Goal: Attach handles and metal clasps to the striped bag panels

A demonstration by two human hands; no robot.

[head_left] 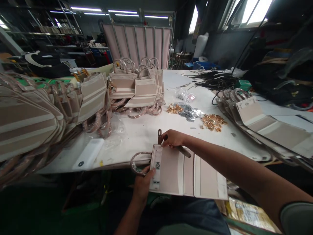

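Note:
A beige bag panel [171, 173] with pale strips lies across the table's front edge and hangs over it. My left hand [143, 186] is closed on its left end, thumb on top near a small dark metal plate [157, 165]. A round, film-wrapped bag handle [139, 154] sticks out to the left of the panel. My right hand [172, 138] is closed at the panel's upper left corner, around a dark stick-like tool [185, 151] whose end shows below the palm. By its fingertips, a brown tab [159, 135] with a slot stands up past the panel edge.
Gold metal pieces [214, 122] and silver plates [190, 112] lie in heaps on the white table [137, 130]. Stacked bag panels stand left [26, 124], at the back [145, 88] and right [274, 127]. A white box-like object [90, 153] lies front left. Black strips [212, 78] lie behind.

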